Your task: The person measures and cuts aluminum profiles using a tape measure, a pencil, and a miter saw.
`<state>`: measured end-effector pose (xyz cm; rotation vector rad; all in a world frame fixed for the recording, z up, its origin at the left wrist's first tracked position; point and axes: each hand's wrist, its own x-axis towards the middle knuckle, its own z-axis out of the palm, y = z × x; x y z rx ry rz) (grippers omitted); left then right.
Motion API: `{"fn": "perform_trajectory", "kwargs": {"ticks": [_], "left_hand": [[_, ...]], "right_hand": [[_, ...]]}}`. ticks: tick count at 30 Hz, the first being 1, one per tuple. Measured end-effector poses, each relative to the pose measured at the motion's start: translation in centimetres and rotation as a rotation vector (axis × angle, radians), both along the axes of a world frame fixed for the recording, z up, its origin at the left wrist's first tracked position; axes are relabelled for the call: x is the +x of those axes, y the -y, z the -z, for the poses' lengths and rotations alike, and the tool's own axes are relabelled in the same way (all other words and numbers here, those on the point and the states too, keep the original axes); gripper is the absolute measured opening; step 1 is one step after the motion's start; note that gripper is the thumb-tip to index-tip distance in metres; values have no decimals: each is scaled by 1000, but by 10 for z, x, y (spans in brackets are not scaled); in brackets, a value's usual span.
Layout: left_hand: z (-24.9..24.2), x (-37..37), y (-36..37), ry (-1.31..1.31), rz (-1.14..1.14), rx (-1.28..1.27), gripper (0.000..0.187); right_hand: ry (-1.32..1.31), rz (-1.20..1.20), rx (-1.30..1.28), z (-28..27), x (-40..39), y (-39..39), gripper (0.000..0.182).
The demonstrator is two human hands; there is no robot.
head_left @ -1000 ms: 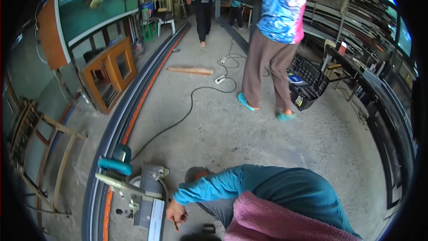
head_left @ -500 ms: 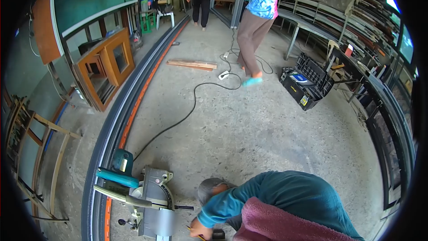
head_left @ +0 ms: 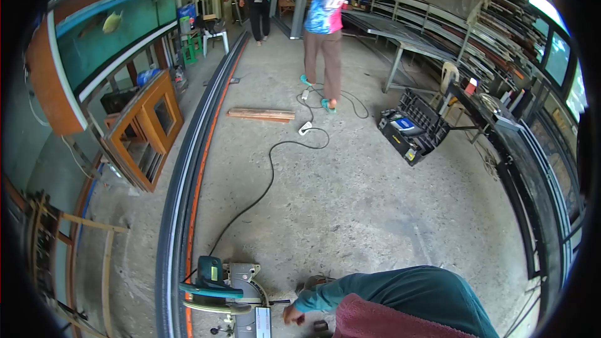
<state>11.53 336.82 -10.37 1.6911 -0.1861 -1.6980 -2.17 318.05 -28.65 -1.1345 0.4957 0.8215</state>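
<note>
My right hand (head_left: 292,315), in a teal sleeve (head_left: 375,285), reaches in low beside the miter saw (head_left: 216,288). Its fingers are curled; what they hold, if anything, is too small to make out. The saw has a teal motor housing and handle, and a pale metal piece (head_left: 263,322) lies on its bed, left of my hand. A small dark block (head_left: 320,325) sits on the floor to the right of the hand. A pink towel (head_left: 382,319) hangs in front of my sleeve. My left hand is out of view.
Long dark metal profiles (head_left: 172,238) and an orange strip (head_left: 199,175) run along the left. A black cord (head_left: 270,169) leads from the saw to a power strip (head_left: 305,128). Wood strips (head_left: 260,114), an open toolbox (head_left: 410,128) and two people (head_left: 323,31) are farther off.
My right hand has risen slightly and moved right; the thin yellow thing at its fingers no longer shows. My view has shifted. The person in the bright sleeveless shirt has raised an arm.
</note>
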Motion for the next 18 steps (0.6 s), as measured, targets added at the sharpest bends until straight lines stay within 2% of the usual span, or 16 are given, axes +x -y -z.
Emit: {"fn": "perform_trajectory", "kwargs": {"ticks": [1, 2, 5, 7, 9, 10, 13, 15, 16, 17, 18], "left_hand": [[-18, 2, 3, 19, 3, 30, 32], [-35, 3, 6, 43, 9, 54, 33], [-87, 8, 14, 115, 78, 100, 35], [-123, 12, 18, 173, 166, 100, 36], [-163, 8, 30, 230, 257, 94, 38], [-178, -1, 42, 244, 309, 83, 39], [-215, -39, 92, 293, 509, 36, 41], [-232, -74, 112, 313, 635, 29, 42], [-236, -95, 119, 316, 694, 32, 43], [-239, -115, 122, 317, 748, 31, 44], [-242, -132, 117, 318, 815, 25, 45]], "right_hand": [[-38, 157, -53, 1, 1, 5, 31], [-215, 595, -65, -14, -4, 10, 30], [-114, 1188, -76, -106, -60, 60, 29], [-111, 1341, -102, -140, -136, 94, 27], [-206, 1407, -77, -208, -226, 124, 38], [-174, 1519, -228, -313, -273, 89, 33], [-139, 1881, -395, -351, -414, 17, 29], [-299, 2180, -372, -336, -505, -64, 27], [-463, 2238, -286, -316, -546, -113, 27], [-477, 2391, -262, -282, -581, -176, 30], [-718, 2247, -365, -285, -593, -235, 32]]}}
